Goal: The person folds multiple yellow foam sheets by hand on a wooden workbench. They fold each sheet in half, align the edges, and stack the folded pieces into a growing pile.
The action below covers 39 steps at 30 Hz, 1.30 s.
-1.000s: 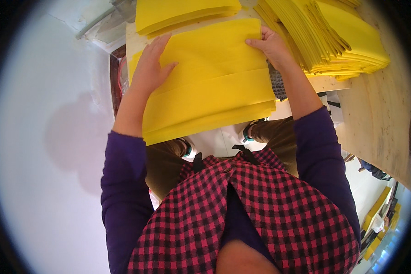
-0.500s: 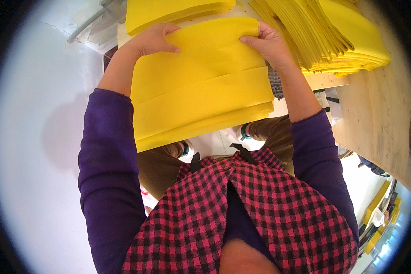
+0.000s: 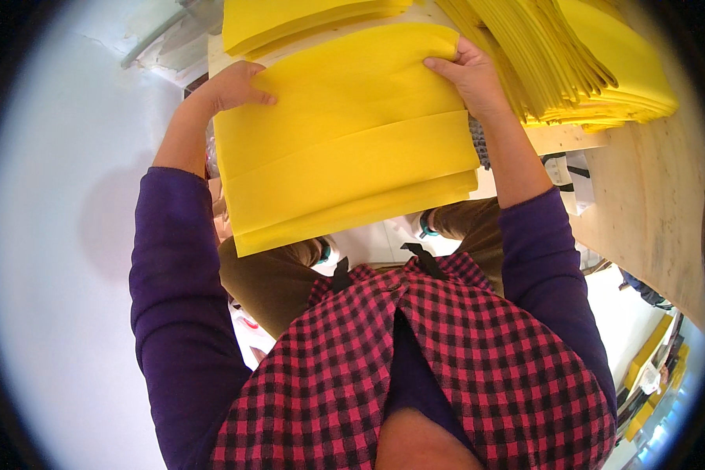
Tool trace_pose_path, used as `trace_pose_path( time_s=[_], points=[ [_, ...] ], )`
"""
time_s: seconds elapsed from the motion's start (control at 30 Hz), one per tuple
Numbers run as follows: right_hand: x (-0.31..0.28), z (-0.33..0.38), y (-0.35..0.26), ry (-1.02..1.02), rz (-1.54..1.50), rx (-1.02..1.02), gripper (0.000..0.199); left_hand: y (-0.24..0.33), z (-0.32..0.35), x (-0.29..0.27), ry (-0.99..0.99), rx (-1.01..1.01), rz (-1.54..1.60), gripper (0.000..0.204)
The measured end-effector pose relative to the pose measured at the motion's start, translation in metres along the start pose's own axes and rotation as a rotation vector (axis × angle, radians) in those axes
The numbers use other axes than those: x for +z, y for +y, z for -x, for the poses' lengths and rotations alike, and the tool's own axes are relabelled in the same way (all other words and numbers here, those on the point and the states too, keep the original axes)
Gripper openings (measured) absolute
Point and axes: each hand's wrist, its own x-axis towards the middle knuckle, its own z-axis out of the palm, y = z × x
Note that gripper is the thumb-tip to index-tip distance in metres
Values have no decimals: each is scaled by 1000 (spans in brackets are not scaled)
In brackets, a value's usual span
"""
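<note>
A broad yellow fabric sheet [image 3: 352, 153], smooth and felt-like, is spread in front of me, with layered edges stepping down toward my lap. My left hand [image 3: 239, 88] grips its far left edge, thumb on top and the other fingers hidden underneath. At the far right corner my right hand [image 3: 471, 74] pinches the sheet between the thumb and fingers. The near edge of the layers hangs above my knees.
Another yellow stack [image 3: 305, 23] lies beyond the sheet on a wooden table [image 3: 560, 139]. Folded yellow pieces [image 3: 540, 59] are heaped at the far right. A white wall [image 3: 70, 180] rises on my left; a wooden board [image 3: 650, 196] stands on the right.
My left hand has slid left and slightly nearer along the sheet's edge. My right hand has shifted a little to the right, still pinching the corner.
</note>
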Motion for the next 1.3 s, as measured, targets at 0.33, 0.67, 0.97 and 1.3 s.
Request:
trace_pose_path(
  time_s=[0.33,0.67,0.97,1.3],
  points=[
    [12,8,-20,-38,38,-98,30,32,-36,-10,-123,399,98,53],
    [7,15,-21,-69,-27,-218,31,62,-34,-13,-221,70,-210,55],
    [-4,8,-4,46,19,-148,27,27,-16,-16,-283,-64,-137,58],
    [-6,2,7,115,-55,29,27,-54,35,-15,-246,-279,564,49]
  ],
)
